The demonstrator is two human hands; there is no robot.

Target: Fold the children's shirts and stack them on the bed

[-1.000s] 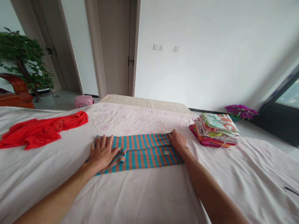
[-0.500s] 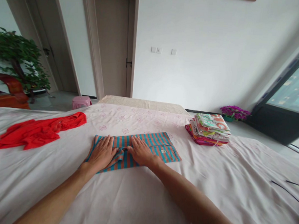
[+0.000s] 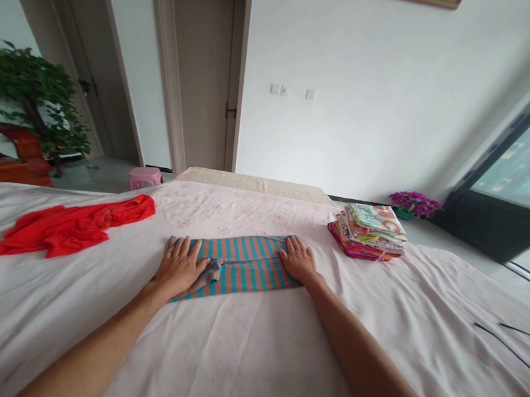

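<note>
A teal and brown striped garment (image 3: 251, 272), folded into a long strip, lies across the pale bedsheet (image 3: 247, 341). Its left end is under my left hand (image 3: 180, 268), which rests flat with the fingers stretched out. My right hand (image 3: 298, 260) lies flat on the right end, fingers extended and covering part of the edge. A bunched fold of cloth shows beside my left thumb. Neither hand grips the fabric.
To the left lies a crumpled red garment (image 3: 79, 223). A stack of folded patterned cloths (image 3: 368, 232) sits to the right. Thin black cords (image 3: 507, 348) trail at the right edge. Beyond the bed stand a pink stool (image 3: 145, 178) and purple flowers (image 3: 415, 203).
My right hand slid from the garment's right end toward its middle, close to my left hand, then back out to the right end. My left hand has stayed in place on the cloth.
</note>
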